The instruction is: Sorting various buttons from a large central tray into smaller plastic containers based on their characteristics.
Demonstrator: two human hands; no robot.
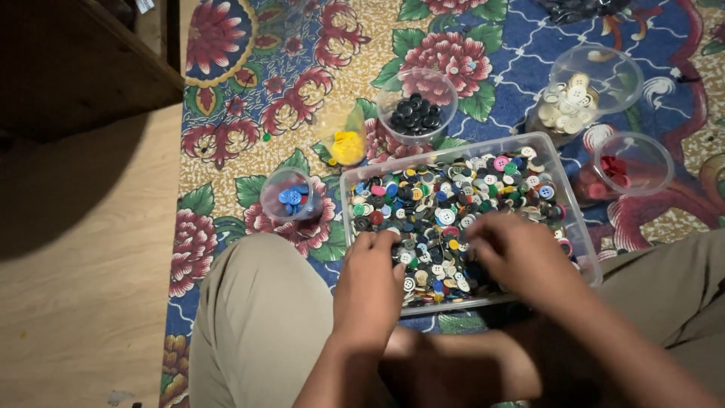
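Over the clear tray [555, 170] of mixed buttons [445, 204] I have both hands. My left hand [370, 283] rests on the near rim, fingers together; my right hand [521, 253] digs among buttons, and I cannot tell its grip.

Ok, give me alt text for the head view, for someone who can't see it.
Both hands, left hand and right hand, reach into a clear plastic tray of mixed coloured buttons on a floral mat. Around it stand clear cups holding blue buttons, yellow buttons, black buttons, cream buttons and red buttons.

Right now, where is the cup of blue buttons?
The blue cup stands on the rug, left of the button tray, below the yellow cup.
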